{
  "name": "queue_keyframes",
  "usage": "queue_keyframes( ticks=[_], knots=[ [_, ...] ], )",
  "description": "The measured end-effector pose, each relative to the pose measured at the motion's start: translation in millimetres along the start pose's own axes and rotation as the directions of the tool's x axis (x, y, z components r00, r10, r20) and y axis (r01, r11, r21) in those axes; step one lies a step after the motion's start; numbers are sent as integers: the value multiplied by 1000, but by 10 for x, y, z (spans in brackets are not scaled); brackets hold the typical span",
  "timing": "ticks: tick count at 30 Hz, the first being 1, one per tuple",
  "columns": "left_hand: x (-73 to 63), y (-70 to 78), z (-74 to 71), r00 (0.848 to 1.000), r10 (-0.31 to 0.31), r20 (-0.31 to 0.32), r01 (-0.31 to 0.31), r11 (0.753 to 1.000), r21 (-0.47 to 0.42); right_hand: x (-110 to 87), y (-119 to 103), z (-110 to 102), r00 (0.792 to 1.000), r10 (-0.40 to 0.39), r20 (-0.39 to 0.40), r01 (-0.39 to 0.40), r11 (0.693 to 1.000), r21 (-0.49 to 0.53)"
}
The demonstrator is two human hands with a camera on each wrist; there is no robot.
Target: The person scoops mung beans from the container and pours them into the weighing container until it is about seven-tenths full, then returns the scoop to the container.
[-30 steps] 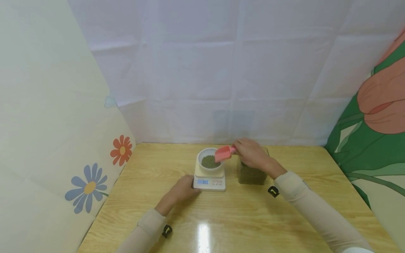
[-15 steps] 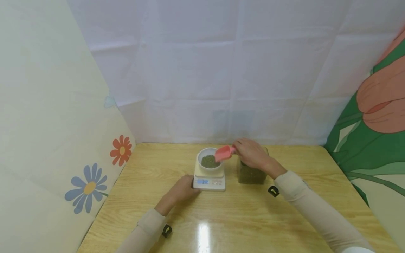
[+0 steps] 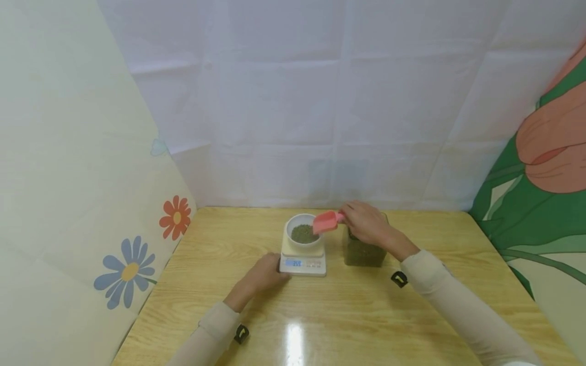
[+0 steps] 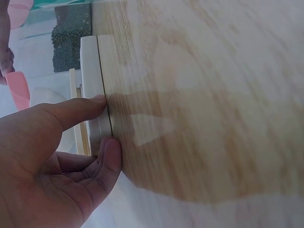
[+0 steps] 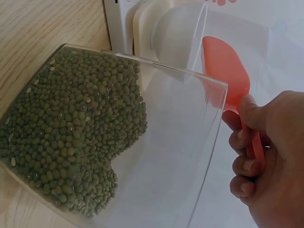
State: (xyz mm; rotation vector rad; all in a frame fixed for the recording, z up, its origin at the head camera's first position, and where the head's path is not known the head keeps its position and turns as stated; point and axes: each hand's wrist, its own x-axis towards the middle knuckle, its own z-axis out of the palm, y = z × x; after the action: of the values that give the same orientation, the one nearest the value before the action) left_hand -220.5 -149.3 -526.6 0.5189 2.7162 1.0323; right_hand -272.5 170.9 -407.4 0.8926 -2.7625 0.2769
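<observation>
Here's my coral-pink scoop (image 3: 326, 222), tipped at the right rim of the white bowl (image 5: 175, 38), and it has just slid a touch to the right! Down on the kitchen scale (image 3: 303, 258) under that bowl, the display (image 3: 293, 263) has changed too; the digits are too blurry to call, but I'd judge a few more beans have landed and I'm dribbling them in carefully. My right hand (image 3: 363, 222) has its fingers curled round the scoop's slim handle, while my left hand (image 4: 61, 156) pinches the scale's near left corner, thumb against fingers.

Textures now: small, round, dull-green mung beans (image 3: 303, 234) heaped in the smooth bowl, and plenty more in the square container (image 5: 166, 142) just right of the scale, its clear, rigid walls showing a lumpy slope of them. Below it all, the glossy wood-grain bench (image 3: 329, 310); behind, creased pale cloth (image 3: 293, 101), and flowers printed at the sides.
</observation>
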Motion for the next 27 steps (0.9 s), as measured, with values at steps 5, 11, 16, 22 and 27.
queue_keyframes(
  ticks=[5, 11, 16, 22, 27],
  knots=[
    [1, 3, -1, 1000, 2, -6, -2, 1000, 15, -36, 20, -26, 1000, 24, 4, -24, 1000, 8],
    [7, 0, 10, 1000, -10, -10, 10, 1000, 19, -83, 50, -56, 1000, 30, -2, -30, 999, 10],
    [14, -5, 12, 1000, -2, -11, 2, 1000, 12, -133, 64, -105, 999, 44, -3, -44, 999, 21],
    [9, 2, 8, 1000, 5, -10, -5, 1000, 13, -183, 105, -127, 999, 27, -24, -27, 1000, 0],
    [11, -8, 9, 1000, 7, -10, -7, 1000, 7, -217, 136, -158, 999, 35, -41, -35, 999, 2]
  ],
)
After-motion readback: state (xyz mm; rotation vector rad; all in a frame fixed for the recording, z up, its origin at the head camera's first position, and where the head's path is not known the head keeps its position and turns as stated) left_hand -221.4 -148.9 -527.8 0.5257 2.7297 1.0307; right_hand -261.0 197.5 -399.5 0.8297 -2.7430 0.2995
